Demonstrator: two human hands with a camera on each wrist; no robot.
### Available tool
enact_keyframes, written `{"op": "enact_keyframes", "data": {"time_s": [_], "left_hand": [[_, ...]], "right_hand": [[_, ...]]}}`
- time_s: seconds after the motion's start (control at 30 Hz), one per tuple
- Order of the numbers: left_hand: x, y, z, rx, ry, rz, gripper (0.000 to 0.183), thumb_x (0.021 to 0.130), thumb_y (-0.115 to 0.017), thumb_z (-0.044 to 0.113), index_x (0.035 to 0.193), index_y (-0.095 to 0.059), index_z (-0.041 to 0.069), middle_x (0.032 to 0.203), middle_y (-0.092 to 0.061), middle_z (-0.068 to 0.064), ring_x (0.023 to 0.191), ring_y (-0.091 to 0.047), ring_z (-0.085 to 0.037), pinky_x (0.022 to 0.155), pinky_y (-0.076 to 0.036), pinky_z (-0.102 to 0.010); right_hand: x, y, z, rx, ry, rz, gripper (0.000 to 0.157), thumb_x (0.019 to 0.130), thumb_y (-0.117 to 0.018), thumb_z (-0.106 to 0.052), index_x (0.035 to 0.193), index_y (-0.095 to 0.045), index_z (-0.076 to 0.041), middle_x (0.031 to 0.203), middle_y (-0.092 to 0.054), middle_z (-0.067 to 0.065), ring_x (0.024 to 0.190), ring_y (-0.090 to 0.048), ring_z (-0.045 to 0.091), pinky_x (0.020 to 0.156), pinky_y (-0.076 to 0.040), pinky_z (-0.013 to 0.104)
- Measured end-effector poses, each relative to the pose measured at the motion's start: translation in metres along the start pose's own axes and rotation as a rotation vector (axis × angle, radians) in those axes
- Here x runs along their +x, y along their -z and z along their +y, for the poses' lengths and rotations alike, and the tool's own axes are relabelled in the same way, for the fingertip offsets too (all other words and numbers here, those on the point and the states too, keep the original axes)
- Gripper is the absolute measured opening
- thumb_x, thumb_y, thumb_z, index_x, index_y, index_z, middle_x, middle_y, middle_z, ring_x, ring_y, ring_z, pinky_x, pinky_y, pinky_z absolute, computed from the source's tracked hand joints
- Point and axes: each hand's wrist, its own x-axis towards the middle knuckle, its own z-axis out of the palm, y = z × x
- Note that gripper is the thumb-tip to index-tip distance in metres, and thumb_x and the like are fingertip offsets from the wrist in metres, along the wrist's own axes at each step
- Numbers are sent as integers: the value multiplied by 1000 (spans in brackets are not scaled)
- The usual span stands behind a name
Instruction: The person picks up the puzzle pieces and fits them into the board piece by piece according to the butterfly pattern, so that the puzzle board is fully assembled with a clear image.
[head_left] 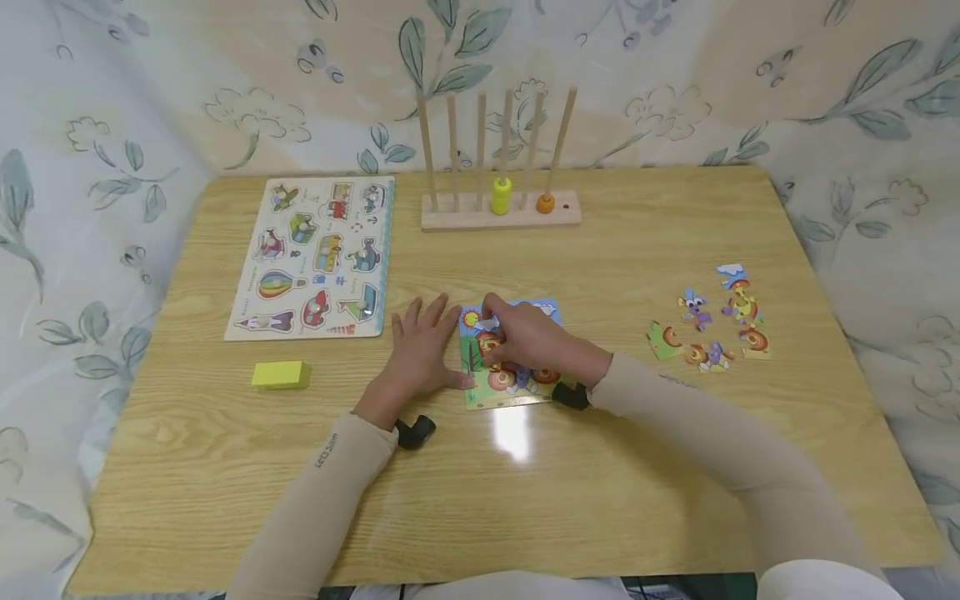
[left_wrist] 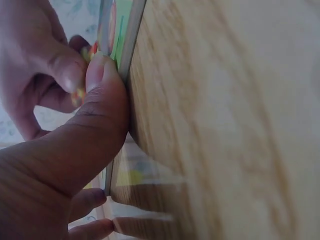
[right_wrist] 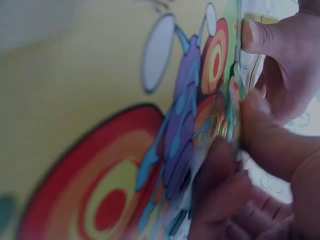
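Note:
A jigsaw puzzle board (head_left: 471,398) with a sun, sky and a butterfly picture lies flat on the table. My left hand (head_left: 420,358) rests at its left side with the fingers spread, and the thumb (left_wrist: 107,95) presses the board's edge. Over the board's upper left part, my right hand (head_left: 536,337) pinches a small puzzle piece (left_wrist: 79,96) with yellow and red on it, between thumb and fingers. Most of that piece is hidden by the fingers. In the right wrist view the butterfly picture (right_wrist: 180,130) fills the foreground, and the pinching fingers partly cover the board.
Loose puzzle pieces (head_left: 695,308) lie to the right. At the left are a peg puzzle board (head_left: 307,258) with vehicle pictures and a yellow block (head_left: 281,375). A wooden rod stand (head_left: 498,218) with yellow and orange beads stands at the back, before a floral cloth.

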Motion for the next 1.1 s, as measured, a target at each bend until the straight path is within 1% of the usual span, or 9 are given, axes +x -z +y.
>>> {"op": "enact_keyframes", "data": {"time_s": [0.1, 0.23, 0.33, 0.5, 0.67, 0.9, 1.1], "left_hand": [[1, -1, 1, -3, 4, -10, 110, 63, -84, 53, 151, -31, 15, 161, -15, -12, 146, -1, -45, 110, -1, -72], [1, -1, 2, -9, 13, -11, 110, 63, -85, 52, 151, -31, 16, 161, -14, -11, 147, 0, -43, 111, 1, -71], [0, -1, 3, -15, 16, -15, 109, 63, -85, 51, 151, -31, 16, 161, -14, -11, 147, 1, -43, 111, 1, -71], [0, -1, 4, -21, 22, -26, 109, 64, -84, 51, 152, -30, 16, 162, -14, -10, 147, 1, -42, 111, 1, -70], [1, 0, 3, -20, 23, -27, 108, 64, -85, 50, 152, -30, 16, 162, -14, -10, 147, 1, -42, 111, 1, -71], [0, 0, 3, -30, 25, -30, 109, 64, -85, 50, 152, -30, 16, 162, -13, -9, 147, 2, -42, 111, 2, -70], [-1, 1, 3, -36, 26, -21, 109, 64, -85, 50, 152, -30, 17, 162, -13, -9, 147, 1, -42, 111, 2, -70]], "right_hand": [[2, -2, 0, -23, -38, 30, 59, 77, -81, -27, 117, -44, -7, 64, -61, 1, 49, -52, 12, 47, -40, 23], [4, -3, 1, -56, -51, 72, 61, 74, -83, -30, 115, -45, -5, 69, -63, 3, 53, -55, 13, 47, -42, 23], [5, -4, 2, -89, -61, 79, 62, 73, -84, -33, 113, -46, -5, 73, -64, 4, 56, -55, 14, 48, -42, 23], [7, -3, 1, -141, -80, 63, 64, 71, -84, -38, 112, -46, -6, 76, -65, 6, 57, -57, 15, 48, -44, 24], [9, 0, -2, -173, -86, 37, 62, 71, -83, -39, 108, -47, -6, 79, -67, 8, 58, -60, 15, 48, -47, 24], [13, 3, -5, -222, -110, -20, 61, 69, -82, -43, 104, -50, -6, 76, -63, 4, 60, -60, 15, 49, -47, 24], [16, 2, -2, -213, -117, -37, 56, 68, -82, -44, 98, -51, -8, 75, -62, 3, 61, -58, 14, 50, -46, 23]]}}
